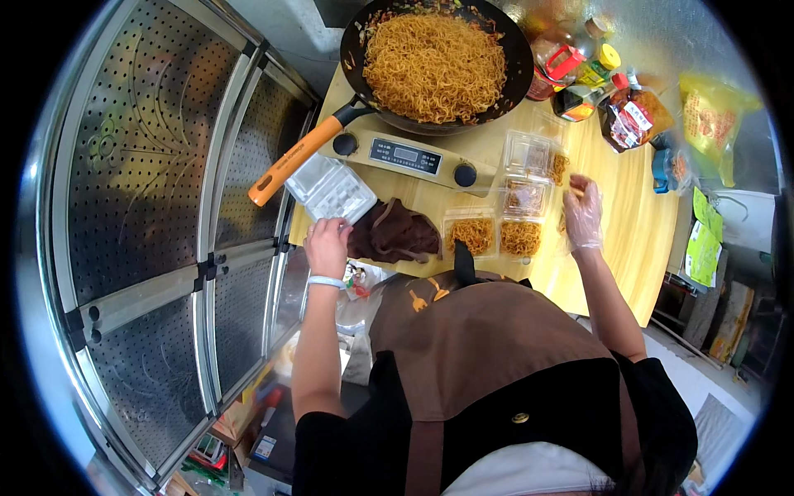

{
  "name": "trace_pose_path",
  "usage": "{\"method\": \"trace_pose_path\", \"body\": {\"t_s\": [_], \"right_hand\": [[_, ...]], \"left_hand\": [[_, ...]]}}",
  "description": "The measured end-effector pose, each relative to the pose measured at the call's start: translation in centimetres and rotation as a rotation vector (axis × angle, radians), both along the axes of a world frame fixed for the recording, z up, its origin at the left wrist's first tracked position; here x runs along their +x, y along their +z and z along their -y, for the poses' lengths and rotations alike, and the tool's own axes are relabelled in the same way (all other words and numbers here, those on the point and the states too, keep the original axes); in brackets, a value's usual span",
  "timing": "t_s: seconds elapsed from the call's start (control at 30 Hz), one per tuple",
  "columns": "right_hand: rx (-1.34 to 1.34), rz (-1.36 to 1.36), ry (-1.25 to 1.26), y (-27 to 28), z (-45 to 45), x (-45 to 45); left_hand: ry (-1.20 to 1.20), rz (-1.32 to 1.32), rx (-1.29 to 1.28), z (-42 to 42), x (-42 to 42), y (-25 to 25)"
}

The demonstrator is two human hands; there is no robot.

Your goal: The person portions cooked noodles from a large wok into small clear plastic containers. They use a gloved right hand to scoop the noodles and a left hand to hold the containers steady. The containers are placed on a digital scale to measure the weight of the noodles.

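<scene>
My left hand (329, 245), bare with a bracelet at the wrist, is at the near corner of nested clear plastic containers (332, 189); whether it grips them is unclear. A dark brown cloth (397, 232) lies just right of it. My right hand (583, 214), in a thin clear glove, is over the table with its fingers curled, beside several clear containers of noodles (521, 239). Whether it holds anything cannot be told. A black wok (518, 80) full of fried noodles (434, 68) rests on a cooker (406, 158), its orange handle (298, 161) pointing to the near left.
Sauce bottles (558, 68) and a seasoning bag (633, 118) stand at the back right. Beyond them are a yellow plastic bag (710, 124) and a blue-handled container (664, 170). Perforated metal cabinet doors (155, 142) border the left of the wooden table (626, 248).
</scene>
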State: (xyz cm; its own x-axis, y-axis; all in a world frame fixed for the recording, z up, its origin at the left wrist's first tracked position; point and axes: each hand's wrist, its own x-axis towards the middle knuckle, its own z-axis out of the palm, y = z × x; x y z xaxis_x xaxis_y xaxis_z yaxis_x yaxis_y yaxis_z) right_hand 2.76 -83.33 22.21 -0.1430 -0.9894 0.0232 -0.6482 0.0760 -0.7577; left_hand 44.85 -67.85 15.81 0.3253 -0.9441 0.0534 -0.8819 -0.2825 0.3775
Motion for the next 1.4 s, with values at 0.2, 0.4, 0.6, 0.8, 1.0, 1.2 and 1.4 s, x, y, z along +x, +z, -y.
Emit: {"method": "trace_pose_path", "body": {"t_s": [0.2,0.4,0.6,0.8,1.0,1.2,1.4], "right_hand": [[-0.407,-0.009,0.353,5.5,8.5,7.5],[-0.432,-0.36,0.896,5.4,16.3,17.3],[-0.257,-0.835,1.213,4.0,16.3,23.7],[-0.308,-0.517,1.184,1.1,21.1,21.4],[-0.123,-0.767,0.693,3.5,25.5,16.9],[-0.218,-0.402,0.966,0.7,25.8,17.1],[-0.16,-0.286,0.919,6.2,25.5,19.2]], "left_hand": [[-0.082,-0.005,0.021,0.5,0.9,-0.4],[-0.059,0.163,-0.029,0.7,0.3,0.4],[0.273,0.125,-0.191,1.1,0.3,2.5],[0.521,-1.084,-0.105,0.4,2.5,0.1],[0.891,-1.411,-0.302,1.7,1.8,-0.8],[0.749,-1.413,-0.225,2.0,-0.7,2.9],[0.358,-1.562,-0.003,0.7,-4.3,9.4]]}}
